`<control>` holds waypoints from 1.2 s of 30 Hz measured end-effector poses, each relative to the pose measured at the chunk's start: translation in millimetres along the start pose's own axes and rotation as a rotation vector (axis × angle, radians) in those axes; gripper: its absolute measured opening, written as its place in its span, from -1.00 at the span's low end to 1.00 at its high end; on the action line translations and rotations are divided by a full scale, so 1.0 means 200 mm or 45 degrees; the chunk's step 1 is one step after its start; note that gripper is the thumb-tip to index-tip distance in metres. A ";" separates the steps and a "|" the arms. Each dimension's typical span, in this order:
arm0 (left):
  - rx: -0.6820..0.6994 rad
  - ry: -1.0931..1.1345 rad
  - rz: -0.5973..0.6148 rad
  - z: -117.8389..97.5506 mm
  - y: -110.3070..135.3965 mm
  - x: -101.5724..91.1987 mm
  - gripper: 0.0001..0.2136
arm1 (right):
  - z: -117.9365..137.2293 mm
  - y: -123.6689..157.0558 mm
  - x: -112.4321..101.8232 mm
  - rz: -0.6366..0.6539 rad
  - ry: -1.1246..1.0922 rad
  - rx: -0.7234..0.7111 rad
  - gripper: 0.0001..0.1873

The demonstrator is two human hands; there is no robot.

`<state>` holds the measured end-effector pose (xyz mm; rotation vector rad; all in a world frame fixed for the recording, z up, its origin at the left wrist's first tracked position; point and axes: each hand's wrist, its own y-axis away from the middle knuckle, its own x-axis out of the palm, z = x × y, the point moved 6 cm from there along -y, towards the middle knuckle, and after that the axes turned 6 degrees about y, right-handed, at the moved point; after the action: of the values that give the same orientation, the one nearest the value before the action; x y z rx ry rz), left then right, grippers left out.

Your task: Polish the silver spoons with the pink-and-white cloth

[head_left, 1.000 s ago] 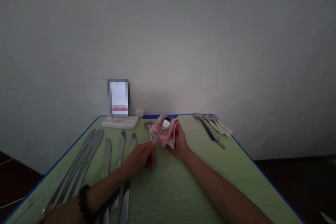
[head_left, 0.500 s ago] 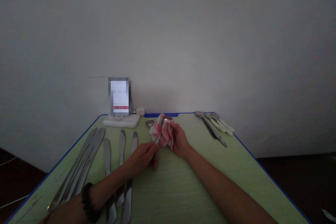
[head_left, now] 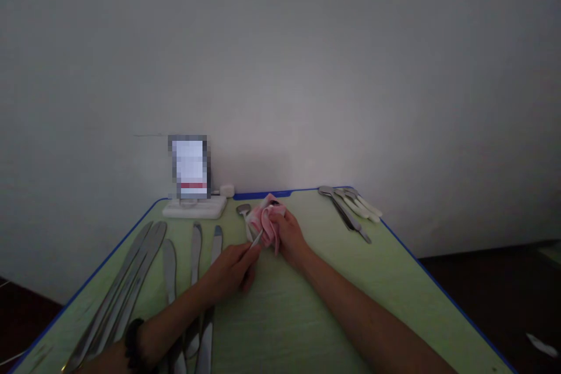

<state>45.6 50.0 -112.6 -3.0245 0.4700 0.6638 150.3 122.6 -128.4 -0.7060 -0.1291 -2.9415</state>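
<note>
My left hand [head_left: 236, 266] is closed round the handle of a metal spoon [head_left: 257, 239], which points up and away from me. A pink and white cloth [head_left: 258, 219] is folded about the spoon's head, so most of the bowl is hidden. The cloth is pinched in my right hand [head_left: 290, 235], fingers closed on it and pressing it to the spoon. Just left of the cloth, another piece of cutlery with a broad metal head [head_left: 243, 209] lies on the table, its lower part covered by the cloth.
Several table knives [head_left: 169, 263] lie lengthwise on the left of the green table [head_left: 280, 315], partly under my left forearm. At the far right lie metal spoons [head_left: 346, 216] and white-handled cutlery [head_left: 363, 210]. A lit device [head_left: 190, 166] stands on a white base [head_left: 195, 207] by the wall.
The whole scene has shifted slightly left as my head turned. My right hand has closed further over the cloth, and less of the spoon's bowl shows now.
</note>
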 end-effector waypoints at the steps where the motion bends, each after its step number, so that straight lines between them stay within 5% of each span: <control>1: -0.016 0.009 -0.007 0.01 0.00 0.00 -0.56 | 0.01 0.00 -0.01 -0.039 -0.033 -0.019 -0.85; 10: 0.076 0.185 0.151 0.02 0.01 0.02 -0.63 | 0.01 -0.04 -0.07 -0.254 -0.255 -0.081 -0.74; 15: 0.079 0.208 0.194 0.01 0.02 0.04 -0.66 | 0.01 -0.04 -0.06 -0.150 -0.229 -0.014 -0.75; 27: 0.036 0.335 0.015 -0.01 0.00 0.01 -0.66 | 0.03 -0.01 0.05 0.162 -0.513 0.188 -0.76; 36: 0.136 0.617 0.241 0.01 0.00 0.03 -0.83 | -0.02 -0.03 -0.01 0.087 -0.251 0.128 -0.78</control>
<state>49.8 48.7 -116.7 -3.0423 0.7775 -0.1075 149.5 127.7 -132.2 -0.9627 -0.2619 -2.7731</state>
